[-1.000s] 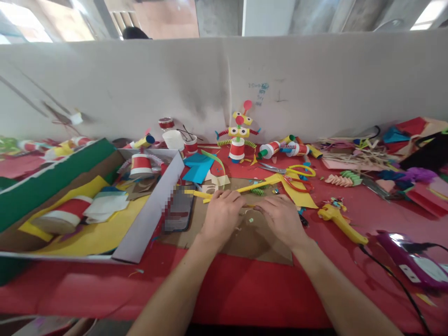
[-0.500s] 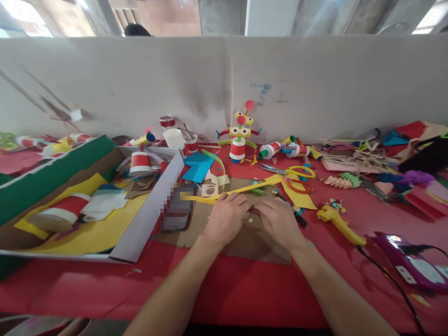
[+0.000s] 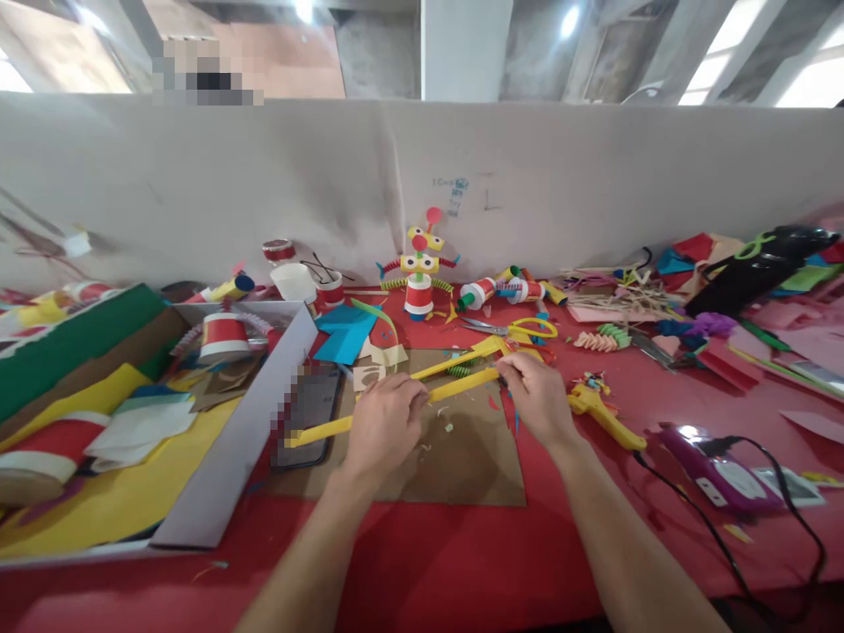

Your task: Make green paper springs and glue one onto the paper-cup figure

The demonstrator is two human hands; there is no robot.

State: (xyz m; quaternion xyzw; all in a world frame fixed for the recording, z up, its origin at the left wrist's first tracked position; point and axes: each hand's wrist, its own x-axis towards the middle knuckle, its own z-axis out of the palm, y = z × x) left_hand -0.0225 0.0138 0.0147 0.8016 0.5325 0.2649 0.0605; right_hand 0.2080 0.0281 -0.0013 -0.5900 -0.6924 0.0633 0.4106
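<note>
A long yellow paper strip [image 3: 462, 384] stretches between my two hands above a brown cardboard sheet [image 3: 476, 470]. My left hand [image 3: 388, 424] grips it near the middle, and its left end passes over a dark phone [image 3: 324, 409]. At the strip's right end, the fingers of my right hand [image 3: 537, 397] are pinched around it. Just behind lies a second yellow strip [image 3: 443, 364], beside a green paper coil [image 3: 460, 370]. Scissors with yellow handles [image 3: 534, 329] rest beyond my right hand. Small paper scraps dot the cardboard.
A white-edged box [image 3: 247, 440] with paper and cups stands at left. A paper-cup figure [image 3: 420, 299] stands near the white partition [image 3: 316, 176]. At right lie a yellow glue gun [image 3: 610, 420], its cord, and a purple device [image 3: 718, 470]. Paper strips [image 3: 616, 294] pile behind.
My hands have moved apart, the left one leftward and the right one slightly rightward. The yellow strip between them now shows stretched out in front of the other strip. The view has shifted right.
</note>
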